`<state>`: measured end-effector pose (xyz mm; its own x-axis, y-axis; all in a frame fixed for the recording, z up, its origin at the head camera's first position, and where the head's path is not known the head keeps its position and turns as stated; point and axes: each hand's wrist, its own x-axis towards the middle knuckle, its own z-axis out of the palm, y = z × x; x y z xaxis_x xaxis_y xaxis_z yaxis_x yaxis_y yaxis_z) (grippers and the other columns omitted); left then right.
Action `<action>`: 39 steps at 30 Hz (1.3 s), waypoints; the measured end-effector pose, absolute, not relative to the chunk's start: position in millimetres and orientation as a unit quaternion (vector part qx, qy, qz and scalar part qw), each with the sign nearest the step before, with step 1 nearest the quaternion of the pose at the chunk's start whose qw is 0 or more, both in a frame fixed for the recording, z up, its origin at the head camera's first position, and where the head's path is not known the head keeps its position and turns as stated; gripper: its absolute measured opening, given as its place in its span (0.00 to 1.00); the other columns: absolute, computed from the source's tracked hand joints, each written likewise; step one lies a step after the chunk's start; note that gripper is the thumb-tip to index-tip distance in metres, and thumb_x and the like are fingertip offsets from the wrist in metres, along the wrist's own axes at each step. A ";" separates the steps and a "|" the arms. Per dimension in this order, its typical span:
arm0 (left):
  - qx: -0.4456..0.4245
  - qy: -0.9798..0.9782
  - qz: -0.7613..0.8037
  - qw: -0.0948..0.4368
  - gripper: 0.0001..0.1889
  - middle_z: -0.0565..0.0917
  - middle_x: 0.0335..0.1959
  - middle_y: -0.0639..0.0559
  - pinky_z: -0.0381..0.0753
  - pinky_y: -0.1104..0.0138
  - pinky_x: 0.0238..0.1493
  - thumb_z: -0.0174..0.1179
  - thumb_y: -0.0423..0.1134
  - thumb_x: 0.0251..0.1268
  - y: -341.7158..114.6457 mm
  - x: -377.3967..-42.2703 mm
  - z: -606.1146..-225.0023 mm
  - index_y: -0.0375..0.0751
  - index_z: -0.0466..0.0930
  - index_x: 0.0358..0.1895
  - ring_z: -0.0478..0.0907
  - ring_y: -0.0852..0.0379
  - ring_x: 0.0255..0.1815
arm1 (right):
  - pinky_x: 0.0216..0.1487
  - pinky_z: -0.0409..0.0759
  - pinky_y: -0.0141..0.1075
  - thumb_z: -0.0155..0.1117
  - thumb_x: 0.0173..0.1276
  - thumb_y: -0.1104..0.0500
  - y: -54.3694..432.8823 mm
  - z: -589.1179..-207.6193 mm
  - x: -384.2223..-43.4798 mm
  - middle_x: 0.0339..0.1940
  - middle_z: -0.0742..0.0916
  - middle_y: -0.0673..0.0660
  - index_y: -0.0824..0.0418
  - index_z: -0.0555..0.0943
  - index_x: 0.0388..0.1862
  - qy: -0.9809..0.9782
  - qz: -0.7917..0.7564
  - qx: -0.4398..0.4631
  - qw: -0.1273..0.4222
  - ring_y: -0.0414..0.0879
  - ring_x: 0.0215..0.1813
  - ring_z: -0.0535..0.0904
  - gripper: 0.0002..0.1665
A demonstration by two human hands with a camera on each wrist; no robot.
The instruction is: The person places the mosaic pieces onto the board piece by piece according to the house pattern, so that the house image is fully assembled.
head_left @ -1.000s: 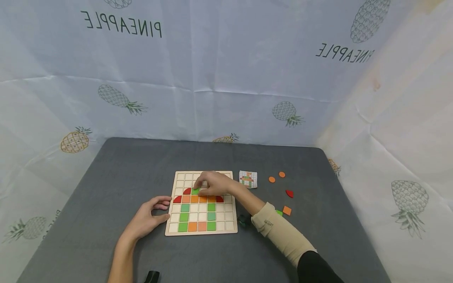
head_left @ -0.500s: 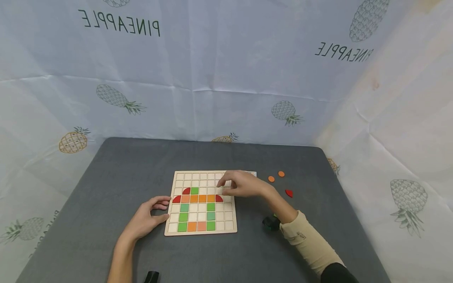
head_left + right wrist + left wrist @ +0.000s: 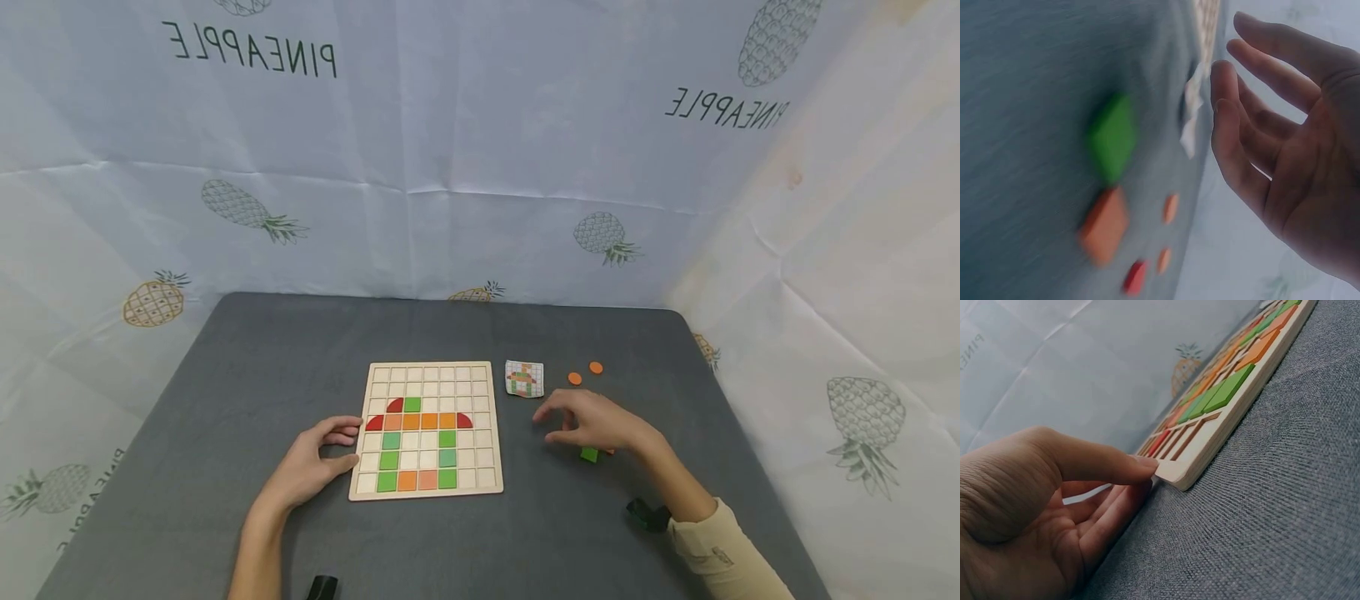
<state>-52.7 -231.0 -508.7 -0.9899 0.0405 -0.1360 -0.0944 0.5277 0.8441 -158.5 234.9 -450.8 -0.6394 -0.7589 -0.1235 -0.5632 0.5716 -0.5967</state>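
Note:
My left hand (image 3: 311,458) rests at the left edge of a wooden grid board (image 3: 480,442), thumb and fingertips touching its side. In the left wrist view the thumb (image 3: 1138,464) lies right at the board's corner. Green, orange and red tiles sit in the board's cells, including a green square (image 3: 412,404) beside a red quarter-round tile (image 3: 395,406). My right hand (image 3: 596,419) hovers right of the board with loosely bent fingers and nothing between them. Near it lie a loose green square tile (image 3: 1112,137) and an orange square tile (image 3: 1105,226).
A small pattern card (image 3: 524,379) lies right of the board. Two orange round tiles (image 3: 574,378) are beyond the right hand. A red tile (image 3: 1135,277) shows in the right wrist view but is hidden by the hand in the head view. Pineapple-print cloth (image 3: 450,125) surrounds the grey table (image 3: 300,333).
My right hand has let go of the green square on the board and moved right, past the card, to over the loose tiles. The left hand has stayed at the board's edge.

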 end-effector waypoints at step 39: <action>-0.020 0.876 0.476 0.076 0.30 0.85 0.63 0.42 0.80 0.67 0.58 0.72 0.29 0.66 -229.4 -53.0 -508.4 0.36 0.78 0.72 0.82 0.50 0.60 | 0.27 0.78 0.30 0.79 0.70 0.59 281.5 -474.2 -150.5 0.40 0.91 0.49 0.56 0.91 0.51 0.873 -0.307 -0.340 0.165 0.28 0.23 0.73 0.12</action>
